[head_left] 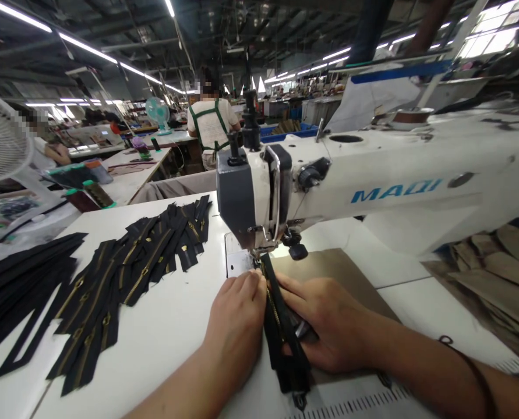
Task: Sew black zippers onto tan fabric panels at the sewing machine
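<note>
A black zipper (273, 308) with brass teeth runs lengthwise under the presser foot of a white sewing machine (399, 169). Pinched along its left edge, close to the needle, are the fingers of my left hand (240, 311). My right hand (333, 323) is closed at the zipper's right side, its fingers partly beneath the strip. A shiny metal tool (302, 329) shows in the right palm; its kind is mostly hidden. A brown fabric panel (346, 270) lies flat under the right hand and forearm. The zipper's near end hangs toward me, with a dark pull (300, 400).
Loose black zippers (143, 256) lie heaped on the white table's left side, beside black fabric strips (18, 285). Folded brown pieces (495, 279) are stacked at right. Thread cones (97, 194), a white fan (1, 137) and a person (211, 122) facing away are farther back.
</note>
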Demonstrator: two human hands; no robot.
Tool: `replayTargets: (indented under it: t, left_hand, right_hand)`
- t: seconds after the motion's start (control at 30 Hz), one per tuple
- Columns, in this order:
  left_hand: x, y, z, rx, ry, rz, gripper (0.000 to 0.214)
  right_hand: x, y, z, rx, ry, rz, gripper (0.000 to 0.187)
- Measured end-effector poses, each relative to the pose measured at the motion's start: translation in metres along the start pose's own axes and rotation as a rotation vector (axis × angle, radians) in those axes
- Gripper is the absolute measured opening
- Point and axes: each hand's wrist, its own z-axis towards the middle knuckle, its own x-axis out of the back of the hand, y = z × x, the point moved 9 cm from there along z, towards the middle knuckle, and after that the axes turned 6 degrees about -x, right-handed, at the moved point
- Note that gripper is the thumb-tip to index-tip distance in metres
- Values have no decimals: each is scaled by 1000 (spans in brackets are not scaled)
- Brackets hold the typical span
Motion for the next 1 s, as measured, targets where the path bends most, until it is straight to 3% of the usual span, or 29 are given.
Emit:
replayTargets:
  t: [0.27, 0.5, 0.67, 0.8, 0.93, 1.0]
  left_hand:
    - [-5, -5, 3, 77, -89, -60, 15]
    - [-5, -14, 3, 73, -4, -82, 15]
    - [5, -9, -6, -3, 73, -73, 29]
    - [14, -2, -18, -68, 121, -99, 35]
    - [15, -5, -20, -49, 137, -162, 32]
    - [13, -7, -20, -34, 138, -195, 30]
  right_hand:
    - [1, 3, 1, 11, 1, -21, 70]
    - [10, 4, 13, 58, 55, -16, 66]
    - [16, 4, 20, 57, 101, -66, 56]
    - [9, -1, -1, 11, 101, -77, 66]
    - [5, -19, -36, 11, 195, -48, 39]
    - [5, -28, -48, 11, 251, -40, 34]
